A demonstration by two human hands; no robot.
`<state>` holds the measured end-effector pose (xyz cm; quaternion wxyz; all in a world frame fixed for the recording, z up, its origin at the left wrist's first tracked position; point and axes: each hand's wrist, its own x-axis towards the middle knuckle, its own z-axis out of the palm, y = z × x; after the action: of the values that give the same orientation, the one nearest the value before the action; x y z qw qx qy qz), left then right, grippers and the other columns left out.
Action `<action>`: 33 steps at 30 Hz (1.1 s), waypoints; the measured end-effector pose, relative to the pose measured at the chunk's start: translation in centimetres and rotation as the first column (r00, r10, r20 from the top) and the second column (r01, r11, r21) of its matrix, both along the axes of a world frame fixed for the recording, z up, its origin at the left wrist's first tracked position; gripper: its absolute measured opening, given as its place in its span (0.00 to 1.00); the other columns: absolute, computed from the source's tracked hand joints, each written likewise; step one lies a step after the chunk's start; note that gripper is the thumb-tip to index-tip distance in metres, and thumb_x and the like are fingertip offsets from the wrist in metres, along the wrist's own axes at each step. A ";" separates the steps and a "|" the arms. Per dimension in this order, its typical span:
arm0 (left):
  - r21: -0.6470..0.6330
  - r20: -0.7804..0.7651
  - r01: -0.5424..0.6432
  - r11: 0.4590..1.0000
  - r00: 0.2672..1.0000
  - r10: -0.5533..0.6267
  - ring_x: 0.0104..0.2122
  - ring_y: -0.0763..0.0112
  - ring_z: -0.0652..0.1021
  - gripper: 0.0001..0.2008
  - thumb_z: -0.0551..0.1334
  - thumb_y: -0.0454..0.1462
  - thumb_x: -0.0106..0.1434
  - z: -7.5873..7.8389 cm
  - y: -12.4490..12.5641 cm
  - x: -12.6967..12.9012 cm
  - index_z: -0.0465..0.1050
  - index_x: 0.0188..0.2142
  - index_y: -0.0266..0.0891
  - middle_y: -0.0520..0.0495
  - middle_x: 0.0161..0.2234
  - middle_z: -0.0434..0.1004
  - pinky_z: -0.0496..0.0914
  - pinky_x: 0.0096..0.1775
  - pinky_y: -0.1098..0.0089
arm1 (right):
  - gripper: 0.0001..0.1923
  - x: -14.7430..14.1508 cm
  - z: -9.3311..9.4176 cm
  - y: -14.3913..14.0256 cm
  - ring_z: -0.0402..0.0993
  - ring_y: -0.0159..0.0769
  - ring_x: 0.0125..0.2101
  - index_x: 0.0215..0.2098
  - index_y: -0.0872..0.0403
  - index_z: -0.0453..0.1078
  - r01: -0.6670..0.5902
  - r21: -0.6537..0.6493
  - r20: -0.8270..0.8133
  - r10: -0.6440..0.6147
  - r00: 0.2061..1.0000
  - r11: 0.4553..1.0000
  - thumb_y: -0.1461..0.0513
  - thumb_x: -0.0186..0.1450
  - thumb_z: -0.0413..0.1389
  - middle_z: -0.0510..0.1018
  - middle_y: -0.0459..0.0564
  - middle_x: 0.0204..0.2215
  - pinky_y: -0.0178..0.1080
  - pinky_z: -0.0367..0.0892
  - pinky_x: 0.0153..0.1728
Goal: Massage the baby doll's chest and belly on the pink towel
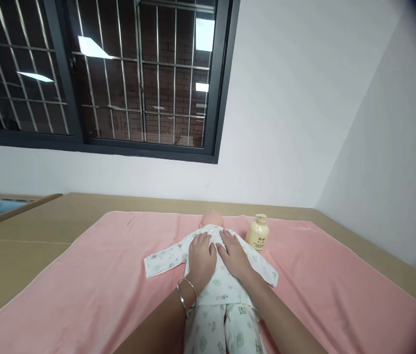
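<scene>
A baby doll in a white printed top and trousers lies on a pink blanket, its head at the far end and its sleeves spread to both sides. My left hand rests flat on the left of the doll's upper body, a bracelet around the wrist. On the right of the upper body lies my right hand, palm down with fingers stretched out. Neither hand grips anything. The doll's face cannot be made out. Just beyond its right-hand sleeve stands a cream pump bottle.
The blanket covers much of a wooden surface with a raised edge at the left. White walls rise behind and at the right. A dark-framed window with metal bars is at the upper left.
</scene>
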<state>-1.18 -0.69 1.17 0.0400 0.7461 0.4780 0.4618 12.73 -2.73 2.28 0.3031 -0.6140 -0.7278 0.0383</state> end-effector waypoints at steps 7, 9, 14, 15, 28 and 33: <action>-0.084 0.042 0.013 0.996 0.999 -0.010 0.61 0.56 0.66 0.18 0.52 0.35 0.65 -0.3 0.3 -0.1 0.71 0.52 0.39 0.41 0.58 0.71 0.60 0.62 0.49 | 0.27 -0.4 -0.1 -0.3 0.51 0.40 0.66 0.64 0.60 0.60 0.027 0.027 0.006 -0.027 1.000 0.999 0.56 0.72 0.42 0.59 0.56 0.65 0.47 0.43 0.67; -0.086 0.043 0.017 0.996 0.999 -0.013 0.61 0.55 0.66 0.19 0.52 0.34 0.64 -0.2 0.3 -0.2 0.71 0.52 0.39 0.41 0.57 0.71 0.59 0.62 0.49 | 0.26 -0.6 0.1 -0.5 0.53 0.42 0.65 0.63 0.59 0.62 0.061 0.035 0.028 -0.062 0.998 0.998 0.56 0.72 0.42 0.62 0.56 0.63 0.47 0.46 0.66; -0.103 0.041 0.014 0.995 0.999 -0.010 0.60 0.56 0.67 0.18 0.52 0.33 0.64 0.2 0.1 -0.2 0.72 0.51 0.39 0.41 0.57 0.71 0.60 0.62 0.50 | 0.20 -1.9 1.3 -1.8 0.64 0.44 0.59 0.54 0.56 0.70 0.189 0.056 0.096 -0.194 0.976 0.980 0.58 0.71 0.43 0.72 0.57 0.56 0.42 0.61 0.57; -0.108 0.043 0.014 0.994 0.999 -0.010 0.60 0.56 0.67 0.18 0.52 0.33 0.63 0.3 0.0 -0.2 0.71 0.51 0.39 0.42 0.57 0.71 0.60 0.62 0.50 | 0.19 -2.3 1.6 -2.1 0.66 0.44 0.57 0.51 0.56 0.72 0.202 0.069 0.122 -0.209 0.970 0.977 0.59 0.71 0.43 0.74 0.57 0.53 0.41 0.62 0.55; -0.058 0.058 0.017 0.998 0.998 -0.014 0.59 0.57 0.68 0.16 0.53 0.32 0.63 -0.2 0.0 -0.1 0.71 0.49 0.37 0.41 0.56 0.72 0.60 0.62 0.51 | 0.20 -2.7 1.6 -2.4 0.60 0.49 0.61 0.54 0.58 0.68 0.208 0.048 0.084 -0.211 0.974 0.977 0.59 0.70 0.44 0.69 0.59 0.58 0.46 0.56 0.58; 0.050 0.055 0.041 0.998 0.998 -0.044 0.48 0.61 0.74 0.12 0.54 0.28 0.60 -0.3 -0.4 -0.1 0.73 0.39 0.39 0.44 0.44 0.78 0.67 0.54 0.55 | 0.27 -1.5 0.7 -1.1 0.51 0.47 0.65 0.63 0.60 0.59 0.166 -0.043 0.030 -0.164 0.986 0.985 0.58 0.70 0.43 0.59 0.59 0.65 0.47 0.48 0.64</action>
<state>-1.24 -1.06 0.85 0.0450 0.7437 0.4492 0.4930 11.23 -3.85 2.93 0.2815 -0.6793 -0.6774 0.0212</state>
